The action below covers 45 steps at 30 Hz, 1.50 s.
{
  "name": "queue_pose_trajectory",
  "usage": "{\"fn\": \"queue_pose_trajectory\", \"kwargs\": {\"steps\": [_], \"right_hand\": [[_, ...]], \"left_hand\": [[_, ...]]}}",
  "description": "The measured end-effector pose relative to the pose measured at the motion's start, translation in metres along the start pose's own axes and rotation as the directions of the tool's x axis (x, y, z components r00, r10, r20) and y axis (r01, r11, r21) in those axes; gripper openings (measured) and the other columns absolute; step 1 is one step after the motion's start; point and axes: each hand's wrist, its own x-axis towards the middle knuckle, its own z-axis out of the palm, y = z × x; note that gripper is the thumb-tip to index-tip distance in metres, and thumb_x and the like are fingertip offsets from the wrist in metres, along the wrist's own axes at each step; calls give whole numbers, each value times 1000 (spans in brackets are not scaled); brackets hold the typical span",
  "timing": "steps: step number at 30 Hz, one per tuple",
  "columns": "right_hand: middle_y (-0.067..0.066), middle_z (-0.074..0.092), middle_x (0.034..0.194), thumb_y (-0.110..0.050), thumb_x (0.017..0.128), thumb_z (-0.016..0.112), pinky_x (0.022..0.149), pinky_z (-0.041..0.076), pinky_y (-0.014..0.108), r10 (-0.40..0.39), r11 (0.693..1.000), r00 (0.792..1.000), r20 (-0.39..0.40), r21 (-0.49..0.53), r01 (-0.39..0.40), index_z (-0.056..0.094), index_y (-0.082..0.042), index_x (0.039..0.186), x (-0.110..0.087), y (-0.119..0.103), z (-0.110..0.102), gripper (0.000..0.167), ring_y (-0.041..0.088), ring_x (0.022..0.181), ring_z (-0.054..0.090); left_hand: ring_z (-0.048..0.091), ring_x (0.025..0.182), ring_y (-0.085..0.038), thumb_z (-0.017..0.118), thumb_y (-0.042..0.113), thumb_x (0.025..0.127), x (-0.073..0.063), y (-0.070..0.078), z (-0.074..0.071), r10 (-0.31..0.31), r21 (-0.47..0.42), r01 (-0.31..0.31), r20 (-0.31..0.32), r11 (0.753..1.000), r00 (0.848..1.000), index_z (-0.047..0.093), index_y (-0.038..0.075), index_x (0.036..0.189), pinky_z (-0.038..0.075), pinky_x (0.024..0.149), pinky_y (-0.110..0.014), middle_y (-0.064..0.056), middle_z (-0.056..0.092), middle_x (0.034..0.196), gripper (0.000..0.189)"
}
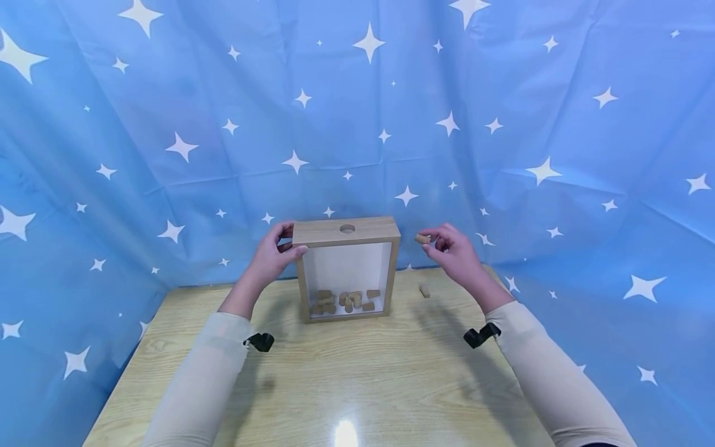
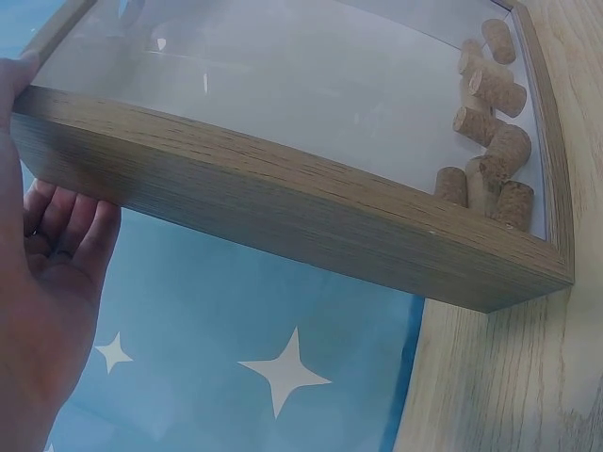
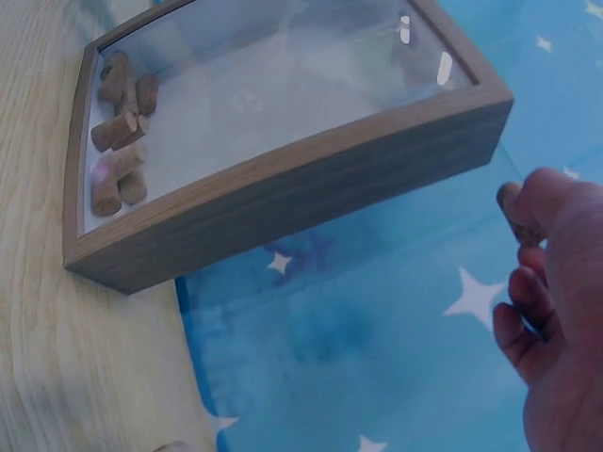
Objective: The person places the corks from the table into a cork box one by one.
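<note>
A wooden shadow box (image 1: 393,273) with a clear front stands upright on the table, a round hole (image 1: 347,228) in its top. Several corks (image 1: 349,304) lie at the bottom inside it. My left hand (image 1: 274,253) grips the box's upper left corner, thumb on the front edge and fingers behind, as the left wrist view also shows. To the right of the box, my right hand (image 1: 454,253) pinches a cork (image 1: 422,238) between thumb and fingers, level with the box top and apart from it. Another cork (image 1: 424,290) lies on the table below that hand.
The light wooden table (image 1: 357,366) reaches back to a blue curtain (image 1: 346,124) with white stars, which hangs close behind the box and along both sides. Black wrist straps (image 1: 481,335) sit on both sleeves.
</note>
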Motion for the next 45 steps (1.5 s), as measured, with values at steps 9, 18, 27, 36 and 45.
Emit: {"fn": "queue_pose_trajectory", "kwargs": {"steps": [9,18,27,36,45], "right_hand": [[10,57,102,-2,103,77,61,42,26,-30,999,999,-26,42,31,79,-8,130,4,-16,1,28,24,76,51],[10,58,102,-4,105,76,65,44,27,-39,998,999,-12,56,39,79,-10,131,14,-32,-2,27,25,80,52],[11,59,105,-5,105,77,68,43,31,-40,998,999,-7,53,40,79,-9,131,30,-47,5,26,26,84,51],[11,58,103,-8,104,79,66,45,29,-56,992,998,6,114,55,79,-9,130,39,-53,16,26,26,83,52],[7,59,100,-16,104,81,67,45,31,-85,993,996,40,92,81,80,-13,128,54,-66,26,24,25,82,53]], "left_hand": [[55,143,-42,81,26,103,0,1,2,7,-16,-7,5,1000,1000,47,3,160,50,116,-59,-24,52,148,70],[55,140,-40,81,26,102,0,3,3,15,-16,-15,-4,1000,1000,49,4,159,49,118,-58,-23,52,146,69],[53,143,-40,81,27,103,1,1,3,16,-13,-16,0,1000,1000,48,4,159,46,121,-58,-23,51,147,69],[53,141,-39,81,25,102,1,2,3,23,-14,-23,-7,1000,1000,50,4,157,45,122,-58,-23,51,146,67],[54,141,-41,81,24,103,-1,2,1,8,-23,-8,-3,1000,1000,48,4,158,49,117,-61,-24,52,146,68]]}}
